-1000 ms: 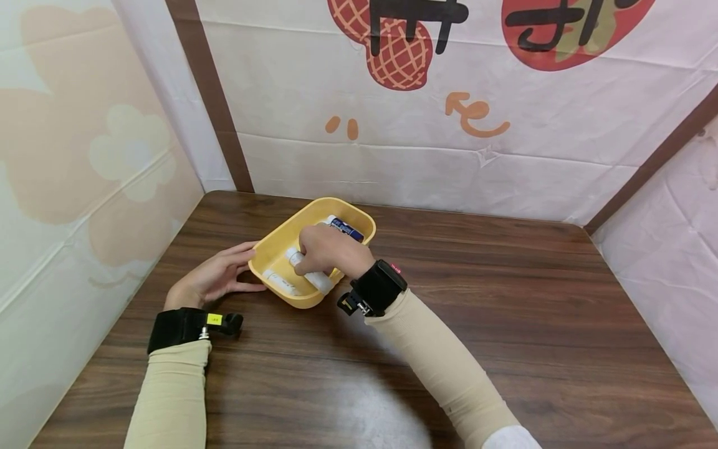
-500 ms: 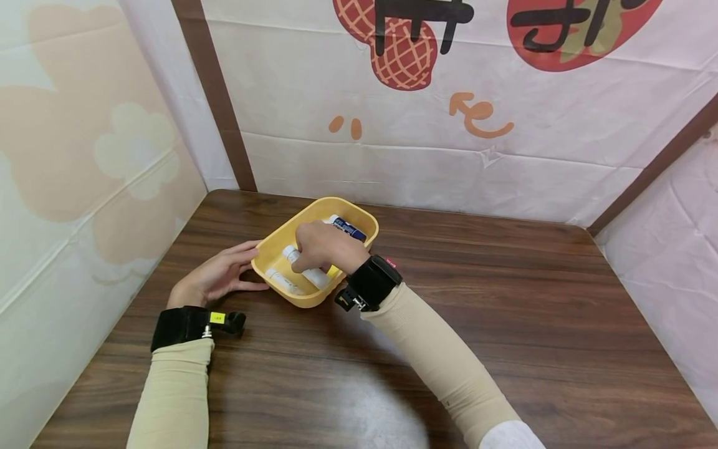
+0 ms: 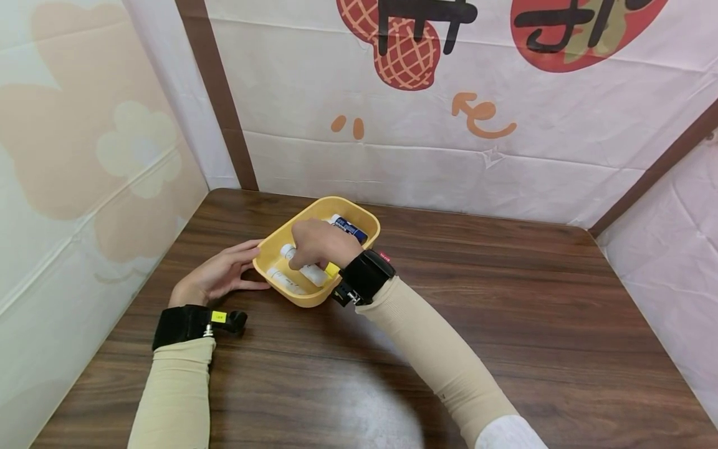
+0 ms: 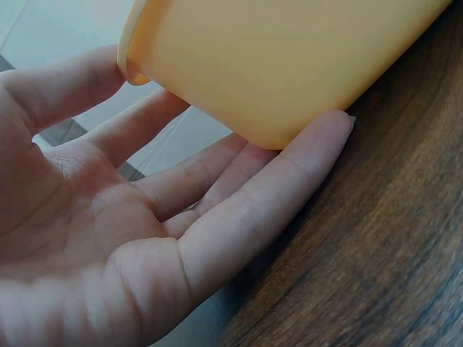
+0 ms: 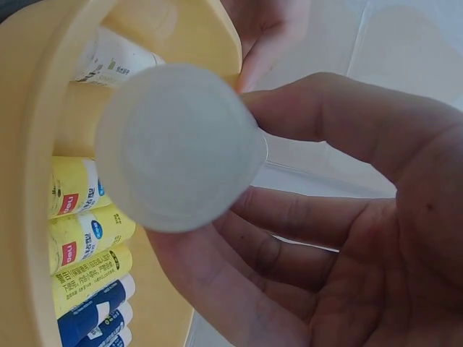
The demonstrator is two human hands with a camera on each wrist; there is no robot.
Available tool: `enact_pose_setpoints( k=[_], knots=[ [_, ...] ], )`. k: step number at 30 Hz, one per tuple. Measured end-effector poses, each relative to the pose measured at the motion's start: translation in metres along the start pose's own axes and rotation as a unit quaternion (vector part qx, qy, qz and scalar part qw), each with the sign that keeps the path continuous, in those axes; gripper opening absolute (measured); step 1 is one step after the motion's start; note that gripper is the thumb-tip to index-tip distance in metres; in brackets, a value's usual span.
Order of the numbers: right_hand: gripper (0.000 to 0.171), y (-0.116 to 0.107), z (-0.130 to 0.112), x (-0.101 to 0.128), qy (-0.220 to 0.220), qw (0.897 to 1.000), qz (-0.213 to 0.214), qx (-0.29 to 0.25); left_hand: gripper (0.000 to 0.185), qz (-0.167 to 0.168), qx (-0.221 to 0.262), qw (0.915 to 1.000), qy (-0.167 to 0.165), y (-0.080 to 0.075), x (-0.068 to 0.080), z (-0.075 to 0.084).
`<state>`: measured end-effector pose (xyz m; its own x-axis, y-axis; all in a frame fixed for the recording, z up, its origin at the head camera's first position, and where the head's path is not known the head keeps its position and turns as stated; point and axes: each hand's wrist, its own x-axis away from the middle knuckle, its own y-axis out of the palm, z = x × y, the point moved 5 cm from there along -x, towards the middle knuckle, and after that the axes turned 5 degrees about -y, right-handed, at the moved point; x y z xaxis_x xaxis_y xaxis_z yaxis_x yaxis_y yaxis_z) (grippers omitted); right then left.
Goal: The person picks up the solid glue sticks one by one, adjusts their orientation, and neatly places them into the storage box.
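A yellow plastic bin (image 3: pixel 305 302) stands toward the back left of the table. At its left end my left hand (image 3: pixel 221 274) rests against the outside, fingers fairly straight; in the left wrist view the thumb (image 4: pixel 289 170) lies along the bin's bottom edge. My right hand (image 3: pixel 325 242) is over the bin and pinches a white glue stick (image 5: pixel 181 148) between thumb and fingers, tilted, its round end facing the right wrist camera. Another white glue stick (image 3: pixel 285 281) lies at the bin's left end. Several yellow glue sticks (image 5: pixel 87 242) and blue glue sticks (image 5: pixel 98 314) lie in a row inside.
The dark wood table (image 3: pixel 505 324) stretches away to the right of the bin. A printed cloth backdrop (image 3: pixel 421 156) rises behind it, with further cloth panels at the left and right sides. Both wrists wear black straps.
My right hand has shifted slightly left over the bin, carrying the white glue stick away from the front right rim. A bit of yellow now shows beside the right wrist. The left hand stays put.
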<state>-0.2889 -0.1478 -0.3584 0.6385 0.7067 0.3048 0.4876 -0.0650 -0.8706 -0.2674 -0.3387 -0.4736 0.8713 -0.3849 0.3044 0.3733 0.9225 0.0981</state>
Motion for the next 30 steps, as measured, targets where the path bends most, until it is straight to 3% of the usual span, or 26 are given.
enact_pose_setpoints(
  k=[17,24,30],
  knots=[
    [0.016,0.002,0.002,-0.015,0.046,0.999,-0.022,0.014,0.061,-0.014,-0.005,0.9999,0.009,0.002,0.002,0.003],
    [0.025,0.0,0.0,-0.018,0.054,0.998,-0.017,0.005,0.06,-0.011,0.0,0.9999,0.006,0.002,0.003,0.003],
    [0.029,0.0,-0.001,-0.021,0.071,0.997,-0.041,0.002,0.06,-0.011,-0.003,0.9999,0.006,0.001,0.003,0.002]
  ],
)
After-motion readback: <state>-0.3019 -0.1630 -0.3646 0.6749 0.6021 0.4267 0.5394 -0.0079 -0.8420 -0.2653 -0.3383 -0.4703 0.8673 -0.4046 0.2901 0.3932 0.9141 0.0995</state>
